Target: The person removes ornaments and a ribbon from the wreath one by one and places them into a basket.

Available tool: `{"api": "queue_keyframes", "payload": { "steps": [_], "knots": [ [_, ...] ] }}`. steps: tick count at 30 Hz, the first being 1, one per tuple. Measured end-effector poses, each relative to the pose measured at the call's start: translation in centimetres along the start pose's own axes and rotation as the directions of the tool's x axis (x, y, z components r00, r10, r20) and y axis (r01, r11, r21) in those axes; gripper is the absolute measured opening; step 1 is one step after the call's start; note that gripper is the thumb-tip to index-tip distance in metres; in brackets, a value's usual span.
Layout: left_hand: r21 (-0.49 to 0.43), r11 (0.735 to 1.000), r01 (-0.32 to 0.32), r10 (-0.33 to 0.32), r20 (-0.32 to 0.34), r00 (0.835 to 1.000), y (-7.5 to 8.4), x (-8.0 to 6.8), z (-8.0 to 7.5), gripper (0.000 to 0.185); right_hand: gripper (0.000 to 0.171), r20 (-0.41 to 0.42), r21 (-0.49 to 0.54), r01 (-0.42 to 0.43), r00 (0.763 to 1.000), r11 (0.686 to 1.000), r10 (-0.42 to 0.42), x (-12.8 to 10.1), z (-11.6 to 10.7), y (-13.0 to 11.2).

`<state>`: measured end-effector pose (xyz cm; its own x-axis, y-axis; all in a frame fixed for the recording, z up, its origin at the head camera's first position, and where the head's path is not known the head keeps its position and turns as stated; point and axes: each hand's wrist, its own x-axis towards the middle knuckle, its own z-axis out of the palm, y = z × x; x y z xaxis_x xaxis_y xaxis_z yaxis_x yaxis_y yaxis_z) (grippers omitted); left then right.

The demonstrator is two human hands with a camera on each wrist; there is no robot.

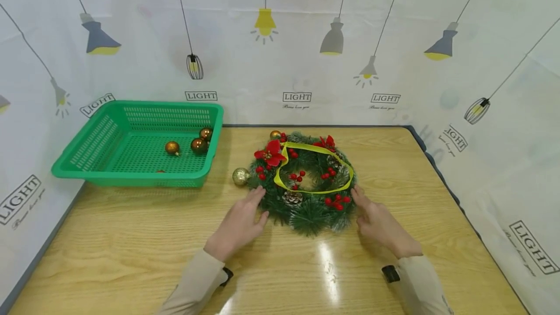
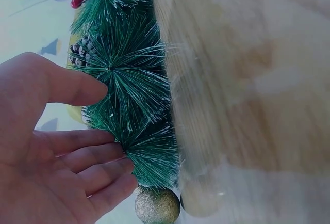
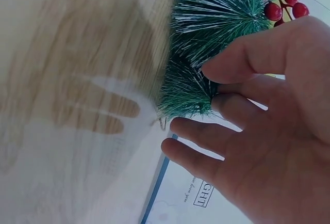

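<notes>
A green pine wreath (image 1: 306,208) with red berries, red flowers, a pine cone and a loose yellow ribbon loop (image 1: 313,150) lies flat on the wooden table (image 1: 131,256). My left hand (image 1: 251,205) is open, its straight fingers touching the wreath's lower left edge. My right hand (image 1: 365,208) is open too, fingertips against the lower right edge. The left wrist view shows the left hand (image 2: 62,146) with fingers spread against the needles (image 2: 129,90). In the right wrist view the right hand (image 3: 268,131) touches the needles (image 3: 216,17) the same way.
A gold glitter ball (image 1: 240,177) lies on the table against the wreath's left side, also visible as the ball (image 2: 157,206). A green plastic basket (image 1: 131,175) at the back left holds three bronze balls (image 1: 199,145). A printed backdrop surrounds the table.
</notes>
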<state>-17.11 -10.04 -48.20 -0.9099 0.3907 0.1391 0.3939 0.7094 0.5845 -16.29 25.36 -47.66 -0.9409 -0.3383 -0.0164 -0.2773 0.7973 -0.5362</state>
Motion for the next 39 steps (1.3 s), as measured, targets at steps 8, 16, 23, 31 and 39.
{"api": "queue_keyframes", "payload": {
  "steps": [8, 16, 23, 31, 39],
  "knots": [
    [0.008, 1.000, -0.011, 0.011, -0.003, 1.000, 0.7, -0.7, 0.2, 0.059, 0.077, -0.020, 0.000, 0.025, 0.999, 1.000, -0.025, 0.5, -0.3, 0.6],
    [0.027, 0.999, -0.036, 0.037, -0.037, 0.999, 0.9, -1.0, 0.6, 0.057, 0.075, -0.031, 0.003, 0.023, 0.999, 1.000, -0.023, 0.7, -0.5, 0.7],
    [0.033, 0.999, -0.038, 0.039, -0.040, 0.998, 0.7, -1.1, 0.7, 0.056, 0.076, -0.029, 0.007, 0.006, 1.000, 1.000, -0.006, 0.9, -0.1, 0.9],
    [0.033, 0.999, -0.042, 0.043, -0.031, 0.999, 1.0, -1.3, 0.8, 0.057, 0.077, -0.035, -0.015, 0.005, 0.999, 1.000, -0.005, 1.2, -0.2, 1.3],
    [0.047, 0.998, -0.046, 0.047, -0.025, 0.999, 1.3, -1.5, 0.9, 0.055, 0.077, -0.043, 0.012, 0.014, 0.999, 1.000, -0.014, 1.4, -0.4, 1.5]
  ]
}}
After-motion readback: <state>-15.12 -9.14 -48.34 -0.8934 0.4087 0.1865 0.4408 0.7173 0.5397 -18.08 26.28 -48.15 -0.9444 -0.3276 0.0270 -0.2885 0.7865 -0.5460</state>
